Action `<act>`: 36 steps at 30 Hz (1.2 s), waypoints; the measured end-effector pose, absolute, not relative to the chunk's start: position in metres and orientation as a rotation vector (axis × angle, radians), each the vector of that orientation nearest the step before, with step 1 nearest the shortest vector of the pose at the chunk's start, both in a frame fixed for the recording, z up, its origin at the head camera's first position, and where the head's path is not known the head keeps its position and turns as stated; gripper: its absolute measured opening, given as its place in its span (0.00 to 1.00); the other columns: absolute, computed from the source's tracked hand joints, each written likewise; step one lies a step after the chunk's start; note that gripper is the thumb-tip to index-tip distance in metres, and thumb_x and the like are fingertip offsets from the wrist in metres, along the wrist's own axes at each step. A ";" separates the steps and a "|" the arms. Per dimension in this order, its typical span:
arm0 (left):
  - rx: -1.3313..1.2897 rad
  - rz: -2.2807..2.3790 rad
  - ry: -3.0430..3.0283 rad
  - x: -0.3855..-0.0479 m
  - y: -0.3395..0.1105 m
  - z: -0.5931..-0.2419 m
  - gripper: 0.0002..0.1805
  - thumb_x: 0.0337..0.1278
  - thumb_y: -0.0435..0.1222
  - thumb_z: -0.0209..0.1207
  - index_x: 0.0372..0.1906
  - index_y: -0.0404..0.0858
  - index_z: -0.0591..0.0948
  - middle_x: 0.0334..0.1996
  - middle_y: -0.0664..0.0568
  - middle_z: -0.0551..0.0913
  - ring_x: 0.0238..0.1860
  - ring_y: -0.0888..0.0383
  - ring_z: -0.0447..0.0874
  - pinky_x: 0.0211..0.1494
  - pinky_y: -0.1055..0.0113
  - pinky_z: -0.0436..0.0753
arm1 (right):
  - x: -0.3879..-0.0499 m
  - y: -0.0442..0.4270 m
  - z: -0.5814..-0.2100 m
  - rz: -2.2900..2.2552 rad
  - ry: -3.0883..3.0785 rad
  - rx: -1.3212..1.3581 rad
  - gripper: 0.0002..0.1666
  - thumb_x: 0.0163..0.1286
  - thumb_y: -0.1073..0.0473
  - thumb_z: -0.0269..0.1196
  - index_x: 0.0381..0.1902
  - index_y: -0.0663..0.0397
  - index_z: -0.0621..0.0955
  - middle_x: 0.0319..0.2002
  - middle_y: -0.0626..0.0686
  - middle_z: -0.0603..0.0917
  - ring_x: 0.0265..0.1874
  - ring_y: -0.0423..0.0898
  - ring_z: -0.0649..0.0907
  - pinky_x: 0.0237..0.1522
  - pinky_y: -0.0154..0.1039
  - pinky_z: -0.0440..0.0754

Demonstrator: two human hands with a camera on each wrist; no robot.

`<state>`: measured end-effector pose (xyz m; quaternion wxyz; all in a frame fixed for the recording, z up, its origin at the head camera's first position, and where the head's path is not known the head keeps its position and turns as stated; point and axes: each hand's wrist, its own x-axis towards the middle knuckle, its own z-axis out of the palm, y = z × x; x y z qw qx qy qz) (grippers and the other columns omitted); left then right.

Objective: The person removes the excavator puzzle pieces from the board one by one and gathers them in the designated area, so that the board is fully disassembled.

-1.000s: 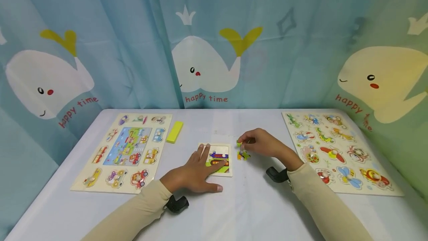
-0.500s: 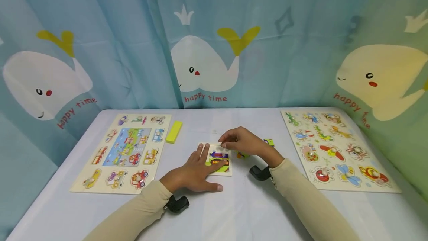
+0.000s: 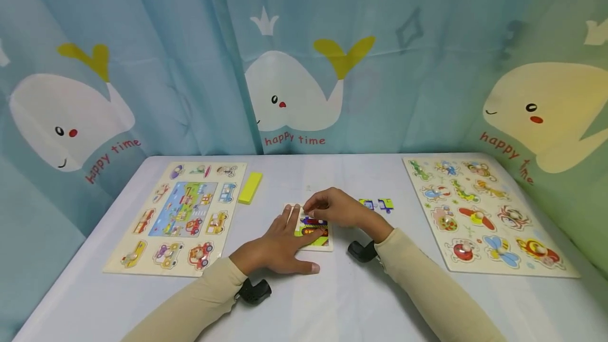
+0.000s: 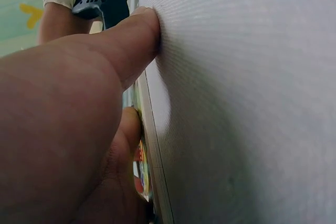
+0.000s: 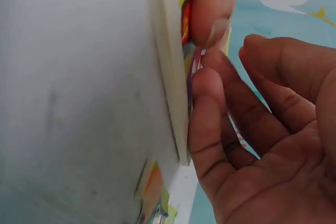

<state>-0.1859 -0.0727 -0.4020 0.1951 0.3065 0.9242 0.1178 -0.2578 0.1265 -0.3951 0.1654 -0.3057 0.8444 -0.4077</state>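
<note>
A small square wooden puzzle board (image 3: 319,248) with a train picture lies mid-table. My left hand (image 3: 282,244) rests on it, fingers spread, with its thumb off the near edge. Over the board's far right part is my right hand (image 3: 339,207), fingers loosely bent. In the right wrist view its lower fingers touch the board, the thumb stands apart, and no thing shows in its grasp. Two jigsaw pieces, one purple and green (image 3: 386,205) and one beside it (image 3: 367,203), lie beyond the right hand. An orange and green piece (image 5: 152,190) lies off the board's edge.
A large vehicle peg puzzle (image 3: 114,264) lies at left, an insect peg puzzle (image 3: 456,264) at right. A yellow block (image 3: 250,188) lies beside the vehicle puzzle. Behind the table hangs a whale-print curtain (image 3: 204,67).
My right hand has moved left from the loose pieces, where it pinched a green one, onto the board's far right part. Two pieces behind it have come into view. The left hand stays put.
</note>
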 end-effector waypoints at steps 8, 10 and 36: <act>0.863 0.337 2.584 -0.186 -0.070 -0.399 0.42 0.58 0.66 0.52 0.76 0.61 0.57 0.76 0.39 0.28 0.74 0.42 0.20 0.73 0.46 0.38 | -0.254 0.126 -0.394 -1.175 2.415 -0.868 0.09 0.68 0.70 0.60 0.45 0.63 0.83 0.42 0.52 0.85 0.38 0.43 0.82 0.46 0.39 0.80; 0.864 0.336 2.585 -0.186 -0.069 -0.399 0.42 0.58 0.67 0.52 0.76 0.61 0.57 0.76 0.39 0.28 0.74 0.42 0.19 0.73 0.46 0.38 | -0.254 0.126 -0.393 -1.179 2.415 -0.879 0.10 0.68 0.70 0.60 0.45 0.64 0.83 0.42 0.52 0.85 0.38 0.43 0.82 0.45 0.39 0.80; 0.845 0.333 2.580 -0.185 -0.072 -0.400 0.42 0.57 0.67 0.52 0.76 0.61 0.57 0.76 0.40 0.29 0.73 0.41 0.19 0.73 0.46 0.37 | -0.250 0.119 -0.396 -1.430 2.238 -0.737 0.12 0.68 0.71 0.60 0.49 0.66 0.82 0.43 0.56 0.84 0.39 0.46 0.81 0.43 0.39 0.80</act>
